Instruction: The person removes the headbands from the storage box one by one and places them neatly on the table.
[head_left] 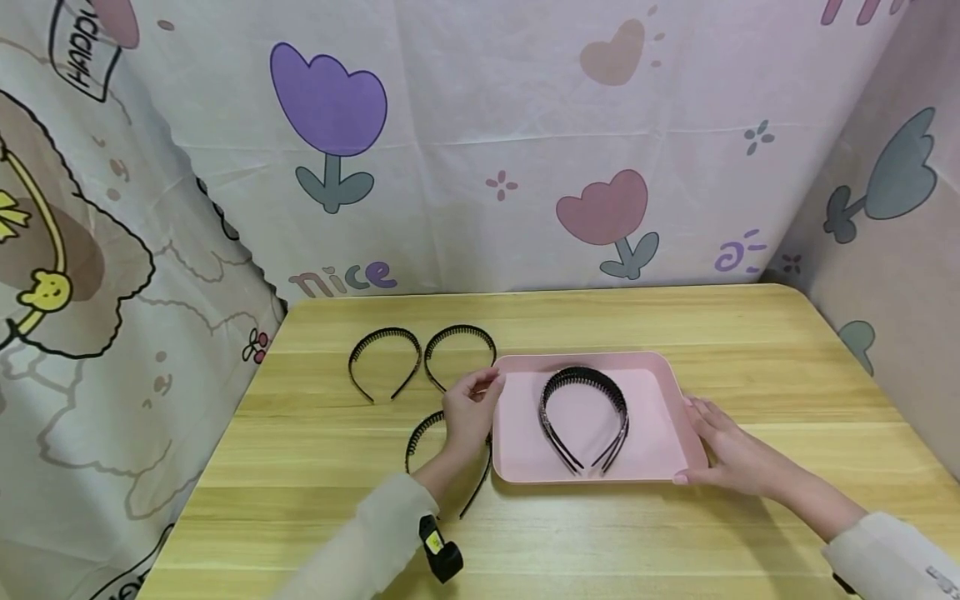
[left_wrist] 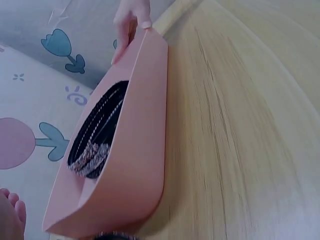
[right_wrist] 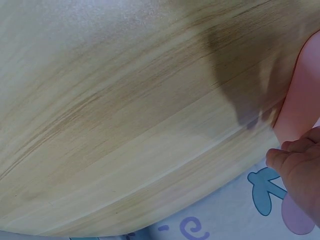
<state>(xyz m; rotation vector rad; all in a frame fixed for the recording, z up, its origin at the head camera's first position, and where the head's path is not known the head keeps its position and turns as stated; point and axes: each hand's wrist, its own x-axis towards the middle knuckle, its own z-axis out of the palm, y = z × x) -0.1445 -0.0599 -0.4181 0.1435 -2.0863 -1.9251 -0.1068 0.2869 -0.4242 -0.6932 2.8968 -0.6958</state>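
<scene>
Headband under my left hand: my fingers (head_left: 472, 408) cover part of its arch (head_left: 412, 442).
Rear headband beside the tray: the lower right leg is lost behind my hand (head_left: 460, 328).
Stacked headbands: they overlap (head_left: 585, 377), so I can't count them; from my left wrist the tray wall (left_wrist: 142, 130) hides their lower part.
My left grip: I can't tell how the fingertips meet the rim; the wrist view crops them at its edge.
My right hand (right_wrist: 302, 165): cut by that wrist view's right side, like the tray end.
Dark sliver (left_wrist: 116, 236): cropped at the bottom, mostly unseen.
Left wrist box (head_left: 441, 550): label too small to read.
Right sleeve print (head_left: 943, 577): too small, near the edge.
</scene>
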